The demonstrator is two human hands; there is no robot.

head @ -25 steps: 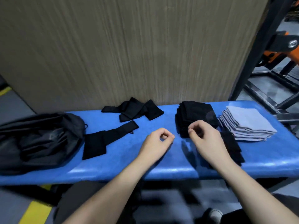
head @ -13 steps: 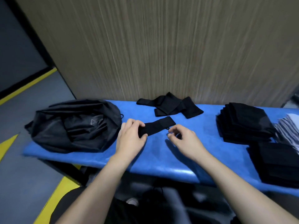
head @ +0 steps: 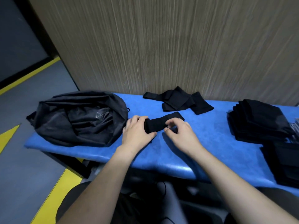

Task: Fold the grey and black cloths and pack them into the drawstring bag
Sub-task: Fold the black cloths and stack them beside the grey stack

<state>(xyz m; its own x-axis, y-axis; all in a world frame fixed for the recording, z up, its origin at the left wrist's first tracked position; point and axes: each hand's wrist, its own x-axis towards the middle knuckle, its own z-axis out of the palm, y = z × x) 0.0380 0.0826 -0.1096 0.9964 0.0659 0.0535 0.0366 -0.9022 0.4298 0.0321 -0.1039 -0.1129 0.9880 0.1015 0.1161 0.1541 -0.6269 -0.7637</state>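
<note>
A long black cloth strip [head: 163,122] lies on the blue bench [head: 202,143]. My left hand [head: 137,131] holds its near-left end, thumb under and fingers over the fold. My right hand [head: 179,133] pinches the strip's middle with curled fingers. The black drawstring bag [head: 77,118] lies crumpled at the bench's left end, just left of my left hand. More loose black strips [head: 179,101] lie tangled at the back by the wall. A stack of folded black cloths [head: 257,120] sits at the right, a second black pile [head: 284,162] nearer me. A sliver of grey cloths [head: 295,126] shows at the right edge.
A wood-grain wall panel [head: 161,46] stands right behind the bench. The floor at left is grey with yellow lines [head: 53,194]. The bench's front edge runs close above my lap.
The view swung left from the stacks to the bag. Both hands moved from beside the black stack to the loose strip and took hold of it; the left end now looks folded over.
</note>
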